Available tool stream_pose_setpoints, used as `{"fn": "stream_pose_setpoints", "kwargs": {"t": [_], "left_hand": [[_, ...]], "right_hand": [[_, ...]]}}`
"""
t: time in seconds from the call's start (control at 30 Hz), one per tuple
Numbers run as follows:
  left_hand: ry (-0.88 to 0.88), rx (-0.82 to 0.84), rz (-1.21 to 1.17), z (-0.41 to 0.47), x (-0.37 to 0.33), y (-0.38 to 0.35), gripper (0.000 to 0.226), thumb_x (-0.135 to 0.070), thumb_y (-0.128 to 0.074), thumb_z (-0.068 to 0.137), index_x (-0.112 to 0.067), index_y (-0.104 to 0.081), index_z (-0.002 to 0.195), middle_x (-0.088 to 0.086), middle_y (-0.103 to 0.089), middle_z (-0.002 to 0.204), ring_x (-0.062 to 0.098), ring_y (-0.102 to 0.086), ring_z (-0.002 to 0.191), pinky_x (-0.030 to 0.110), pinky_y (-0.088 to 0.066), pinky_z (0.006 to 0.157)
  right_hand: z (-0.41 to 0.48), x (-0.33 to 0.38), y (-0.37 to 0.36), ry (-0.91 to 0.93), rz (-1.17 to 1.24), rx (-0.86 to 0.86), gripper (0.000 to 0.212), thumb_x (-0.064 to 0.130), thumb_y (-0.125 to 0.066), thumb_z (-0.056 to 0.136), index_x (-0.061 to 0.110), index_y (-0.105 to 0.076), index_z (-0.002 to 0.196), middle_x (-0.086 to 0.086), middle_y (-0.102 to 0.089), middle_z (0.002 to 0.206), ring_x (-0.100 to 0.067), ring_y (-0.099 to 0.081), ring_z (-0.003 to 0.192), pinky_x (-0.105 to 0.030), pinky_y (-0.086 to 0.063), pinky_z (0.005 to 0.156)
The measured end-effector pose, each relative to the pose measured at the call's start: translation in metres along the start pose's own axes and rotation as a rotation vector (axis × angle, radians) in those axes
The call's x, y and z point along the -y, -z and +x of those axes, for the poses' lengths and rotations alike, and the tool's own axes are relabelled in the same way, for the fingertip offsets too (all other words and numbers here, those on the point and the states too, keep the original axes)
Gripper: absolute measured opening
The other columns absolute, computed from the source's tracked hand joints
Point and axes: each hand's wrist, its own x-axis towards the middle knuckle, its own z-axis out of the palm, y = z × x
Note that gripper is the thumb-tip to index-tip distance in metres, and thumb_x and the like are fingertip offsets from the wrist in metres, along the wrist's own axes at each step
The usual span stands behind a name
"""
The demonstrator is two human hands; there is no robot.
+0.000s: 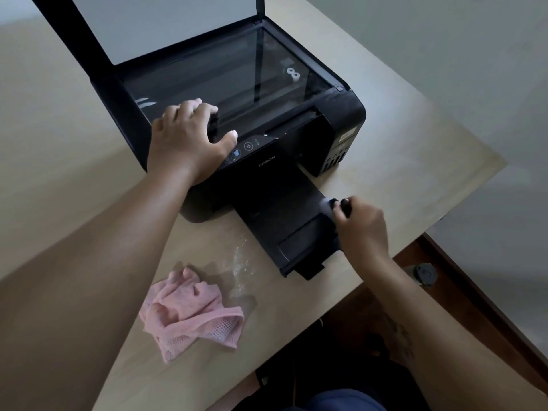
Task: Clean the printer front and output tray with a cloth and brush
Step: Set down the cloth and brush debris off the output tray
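**Printer Front and Tray: Brush at Right Edge of Tray**

Black printer (258, 114) seated on light wooden table (400, 161), scanner lid (98, 28) raised, glass (225, 81) exposed. Output tray (284, 221) pulled out from the front, extending toward the near table edge. Control panel (252, 145) on the front lip, partly covered by the palm.

Right hand (363, 229) closed around a dark brush (341, 206), gripped at the handle; head of brush blurred, positioned at the right edge of the tray. Contact between bristles and tray not discernible.

Left hand (185, 140) resting flat on the front top of the printer, fingers (192, 106) spread onto the glass edge, thumb (229, 137) near the panel; not grasping anything.

Pink cloth (189, 312) crumpled on the table, left of the tray, well apart from both hands. Pale dust streak (241, 259) on the table between cloth and tray.

Small dark round part (425, 274) visible below the right table edge; identity unclear.
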Motion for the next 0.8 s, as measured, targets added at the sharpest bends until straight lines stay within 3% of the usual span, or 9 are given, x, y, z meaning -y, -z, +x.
{"fn": "stream_pose_setpoints", "kwargs": {"t": [0.13, 0.27, 0.37, 0.47, 0.57, 0.6, 0.7, 0.73, 0.8], "left_hand": [[0.002, 0.005, -0.002, 0.000, 0.001, -0.001, 0.064, -0.067, -0.041, 0.082, -0.029, -0.047, 0.134, 0.001, -0.039, 0.150, 0.025, -0.031, 0.136, 0.046, -0.022, 0.110], [0.006, 0.003, -0.001, 0.001, 0.001, -0.002, 0.064, -0.067, -0.041, 0.082, -0.030, -0.047, 0.133, 0.001, -0.039, 0.150, 0.026, -0.031, 0.136, 0.046, -0.022, 0.110], [0.007, 0.004, -0.011, 0.000, 0.001, -0.002, 0.063, -0.067, -0.042, 0.082, -0.030, -0.047, 0.133, 0.001, -0.039, 0.150, 0.025, -0.030, 0.136, 0.045, -0.021, 0.110], [0.010, 0.004, -0.010, 0.001, 0.001, -0.001, 0.063, -0.067, -0.042, 0.082, -0.030, -0.047, 0.133, 0.001, -0.039, 0.149, 0.025, -0.030, 0.136, 0.045, -0.021, 0.110], [0.013, 0.006, -0.009, 0.000, 0.000, -0.002, 0.063, -0.066, -0.043, 0.082, -0.030, -0.047, 0.134, 0.000, -0.039, 0.150, 0.025, -0.030, 0.136, 0.045, -0.021, 0.110], [0.013, 0.006, -0.012, 0.001, 0.000, -0.001, 0.062, -0.066, -0.043, 0.083, -0.030, -0.047, 0.134, 0.000, -0.039, 0.150, 0.025, -0.030, 0.136, 0.045, -0.021, 0.110], [0.012, 0.005, -0.013, 0.000, -0.001, -0.001, 0.062, -0.065, -0.044, 0.083, -0.030, -0.047, 0.134, 0.000, -0.039, 0.150, 0.024, -0.030, 0.137, 0.045, -0.021, 0.110], [0.010, 0.003, -0.010, 0.000, -0.001, -0.001, 0.062, -0.065, -0.044, 0.083, -0.030, -0.047, 0.134, 0.000, -0.039, 0.150, 0.024, -0.030, 0.137, 0.045, -0.021, 0.110], [0.008, -0.001, -0.011, 0.000, -0.001, -0.001, 0.063, -0.066, -0.044, 0.083, -0.030, -0.047, 0.134, 0.000, -0.039, 0.149, 0.024, -0.030, 0.136, 0.045, -0.021, 0.110]], "right_hand": [[-0.019, 0.017, -0.022, 0.290, -0.088, 0.364, 0.028, 0.029, -0.059, 0.095, 0.009, -0.059, 0.076, -0.007, -0.060, 0.070, -0.023, -0.054, 0.059, -0.035, -0.041, 0.053], [-0.002, 0.001, -0.008, 0.162, -0.019, 0.024, 0.022, 0.025, -0.054, 0.098, 0.008, -0.060, 0.085, -0.008, -0.061, 0.079, -0.026, -0.057, 0.067, -0.033, -0.042, 0.055], [-0.002, 0.008, -0.011, 0.293, -0.107, 0.286, 0.024, 0.027, -0.056, 0.097, 0.006, -0.065, 0.090, -0.007, -0.064, 0.083, -0.023, -0.059, 0.072, -0.039, -0.049, 0.064], [0.014, 0.016, -0.011, 0.205, -0.113, 0.115, 0.028, 0.029, -0.053, 0.097, 0.004, -0.058, 0.084, -0.011, -0.061, 0.083, -0.031, -0.058, 0.075, -0.037, -0.042, 0.061], [0.005, 0.033, -0.024, 0.334, -0.146, 0.433, 0.031, 0.038, -0.055, 0.093, 0.009, -0.061, 0.084, -0.007, -0.064, 0.080, -0.026, -0.063, 0.073, -0.039, -0.049, 0.060], [0.003, 0.036, -0.025, 0.315, -0.089, 0.463, 0.035, 0.043, -0.055, 0.090, 0.010, -0.062, 0.083, -0.006, -0.064, 0.078, -0.024, -0.063, 0.070, -0.037, -0.048, 0.058], [0.017, 0.025, -0.021, 0.110, -0.061, 0.097, 0.028, 0.035, -0.054, 0.094, 0.009, -0.056, 0.084, -0.009, -0.059, 0.081, -0.030, -0.059, 0.076, -0.034, -0.039, 0.059], [0.017, 0.023, -0.022, 0.139, -0.089, 0.066, 0.022, 0.029, -0.055, 0.095, 0.009, -0.056, 0.085, -0.010, -0.059, 0.084, -0.032, -0.059, 0.078, -0.035, -0.040, 0.061], [0.008, 0.033, -0.029, 0.360, -0.115, 0.260, 0.018, 0.025, -0.058, 0.094, 0.008, -0.062, 0.092, -0.008, -0.063, 0.087, -0.028, -0.062, 0.078, -0.038, -0.049, 0.063]]}}
